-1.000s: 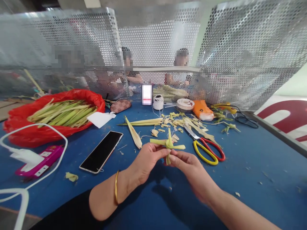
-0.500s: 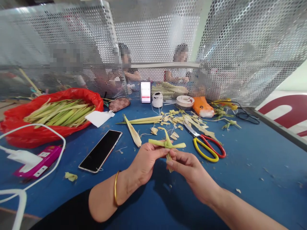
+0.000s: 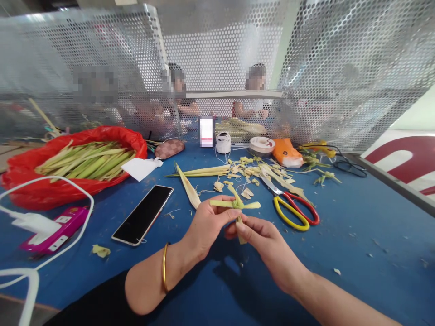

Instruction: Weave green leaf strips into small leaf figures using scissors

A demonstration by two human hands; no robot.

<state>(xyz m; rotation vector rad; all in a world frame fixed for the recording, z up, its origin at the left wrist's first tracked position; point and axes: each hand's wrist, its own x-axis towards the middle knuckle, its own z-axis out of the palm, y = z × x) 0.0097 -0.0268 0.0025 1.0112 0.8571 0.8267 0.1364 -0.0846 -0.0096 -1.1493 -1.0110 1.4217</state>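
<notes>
Between my hands is a pale green knotted leaf strip (image 3: 237,203), with ends sticking out to the left, right, top and bottom from a central knot. My left hand (image 3: 212,224) pinches it just below the knot, thumb on the near side. My right hand (image 3: 260,233) is closed on the lower end, with thumb and fingers pressed together around it. Part of that lower end is hidden by the fingers. Scissors (image 3: 295,210) with one yellow and one red handle lie right of my hands, and a dry husk leaf (image 3: 188,186) lies to the left.
A red plastic bag (image 3: 23,181) of leaves (image 3: 88,160) sits at left, near a purple power strip (image 3: 61,228) with white cables. A phone (image 3: 142,215) lies flat. Behind are leaf scraps (image 3: 248,170), a thread spool (image 3: 223,142), tape (image 3: 262,145) and a perforated metal screen (image 3: 220,50) with people beyond.
My right hand's fingers have shifted slightly on the lower end of the leaf strip, curling further behind it. The knotted piece has tilted a little, its top end now looking shorter.
</notes>
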